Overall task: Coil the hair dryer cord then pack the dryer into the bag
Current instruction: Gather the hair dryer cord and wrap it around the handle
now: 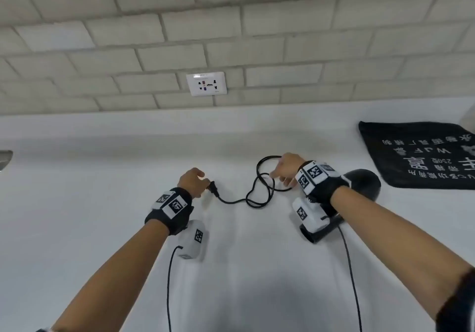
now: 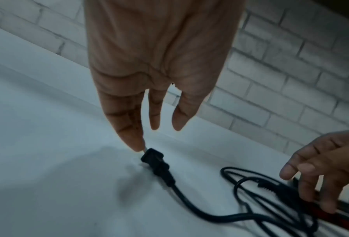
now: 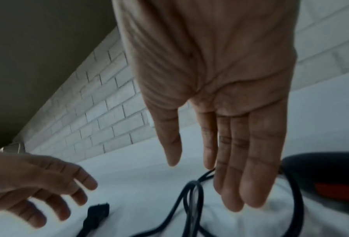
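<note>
Cord (image 1: 259, 190) lies in loose black loops on the white bench (image 1: 102, 177), between our two hands. Our left hand (image 1: 193, 181) hovers over the plug (image 1: 212, 187) with straight, slightly spread fingers (image 2: 129, 128), one fingertip touching the plug's prongs. Our right hand (image 1: 286, 168) hangs above the loops, fingers (image 3: 240, 160) straight and close together, holding nothing. The black dryer (image 1: 359, 185) lies on the bench under our right wrist. The black bag (image 1: 421, 157) lies flat on the bench, just beyond the dryer on the right.
</note>
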Available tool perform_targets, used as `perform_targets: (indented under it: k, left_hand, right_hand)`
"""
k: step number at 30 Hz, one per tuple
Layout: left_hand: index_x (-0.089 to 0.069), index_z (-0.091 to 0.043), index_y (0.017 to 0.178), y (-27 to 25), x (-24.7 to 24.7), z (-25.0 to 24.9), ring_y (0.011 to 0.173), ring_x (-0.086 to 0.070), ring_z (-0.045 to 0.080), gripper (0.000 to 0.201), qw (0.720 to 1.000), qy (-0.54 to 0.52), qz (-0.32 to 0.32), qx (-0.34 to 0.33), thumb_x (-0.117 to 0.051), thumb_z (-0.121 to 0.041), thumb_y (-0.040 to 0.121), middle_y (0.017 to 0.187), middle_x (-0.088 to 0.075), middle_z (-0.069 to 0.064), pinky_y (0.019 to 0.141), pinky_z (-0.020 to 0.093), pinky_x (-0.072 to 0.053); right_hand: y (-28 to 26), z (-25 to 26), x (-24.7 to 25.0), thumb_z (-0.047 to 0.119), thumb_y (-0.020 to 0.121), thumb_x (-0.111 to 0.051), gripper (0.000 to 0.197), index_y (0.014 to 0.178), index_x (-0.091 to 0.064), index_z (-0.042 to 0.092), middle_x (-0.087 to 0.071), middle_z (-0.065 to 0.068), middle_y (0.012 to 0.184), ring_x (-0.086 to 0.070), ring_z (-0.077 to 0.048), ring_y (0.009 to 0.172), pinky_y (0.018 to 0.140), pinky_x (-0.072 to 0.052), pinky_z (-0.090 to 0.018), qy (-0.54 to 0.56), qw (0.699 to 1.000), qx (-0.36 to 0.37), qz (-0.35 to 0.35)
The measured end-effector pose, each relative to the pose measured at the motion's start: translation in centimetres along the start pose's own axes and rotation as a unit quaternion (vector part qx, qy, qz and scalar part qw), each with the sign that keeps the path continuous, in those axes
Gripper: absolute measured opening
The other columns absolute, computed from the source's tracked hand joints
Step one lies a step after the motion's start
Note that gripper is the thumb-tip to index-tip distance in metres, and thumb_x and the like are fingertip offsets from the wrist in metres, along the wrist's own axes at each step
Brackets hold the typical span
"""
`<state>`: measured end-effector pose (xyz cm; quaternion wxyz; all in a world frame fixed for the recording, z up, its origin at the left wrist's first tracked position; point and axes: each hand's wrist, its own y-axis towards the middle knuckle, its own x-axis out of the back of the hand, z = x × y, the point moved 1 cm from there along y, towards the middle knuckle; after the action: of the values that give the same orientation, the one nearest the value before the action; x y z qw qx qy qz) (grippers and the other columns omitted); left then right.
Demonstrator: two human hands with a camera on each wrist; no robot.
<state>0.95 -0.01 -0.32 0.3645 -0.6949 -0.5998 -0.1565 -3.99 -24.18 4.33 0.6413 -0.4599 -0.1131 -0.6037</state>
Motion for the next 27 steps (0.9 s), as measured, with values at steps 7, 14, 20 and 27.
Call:
perform_targets:
  k: [7,14,20,27]
  left_hand:
    - [-0.046,-0.001,0.124,1.7,-2.2,-0.3,0.103,-0.057,0.035,0.049,0.988,0.149,0.023,0.02,-0.058,-0.027,0.085,0.122,-0.049,0.018,0.088,0.042,-0.052]
    - [-0.055,-0.012,0.069,1.0,-1.9,0.6,0.044,-0.062,0.009,0.017,0.995,0.042,0.092,0.017,-0.069,-0.008,0.078,0.071,-0.061,0.008,0.055,0.021,-0.057]
    - [-0.056,-0.002,0.091,-3.1,0.0,1.5,0.047,-0.064,0.008,0.007,0.966,-0.222,0.131,0.03,-0.06,-0.001,0.085,0.081,-0.065,0.014,0.053,0.015,-0.056]
    - [-0.056,-0.006,0.092,-6.5,2.6,-0.2,0.058,-0.068,0.009,0.007,0.877,-0.465,0.12,-0.003,-0.05,-0.01,0.093,0.078,-0.066,0.005,0.056,0.015,-0.055]
  right_hand:
    - [2.2,-0.3,-2.5,0.015,0.074,-0.074,0.024,0.074,-0.054,0.003,-0.065,-0.016,0.079,-0.069,-0.036,0.087,0.081,-0.056,-0.046,-0.004,0.998,-0.036,0.041]
    - [2.2,-0.4,-2.9,0.007,0.075,-0.071,0.035,0.106,-0.059,-0.006,-0.066,-0.021,0.109,-0.065,-0.034,0.098,0.088,-0.053,-0.044,-0.038,0.998,-0.025,0.037]
    - [-0.4,-1.6,-1.0,-0.001,0.086,-0.057,0.006,0.083,-0.057,0.004,-0.062,-0.008,0.072,-0.059,-0.015,0.061,0.065,-0.055,-0.028,0.081,0.994,-0.019,0.067]
    - [-3.8,-2.8,1.6,-0.001,0.087,-0.054,0.013,0.083,-0.058,0.011,-0.061,-0.007,0.076,-0.067,-0.012,0.056,0.062,-0.059,-0.024,0.401,0.912,0.045,0.069]
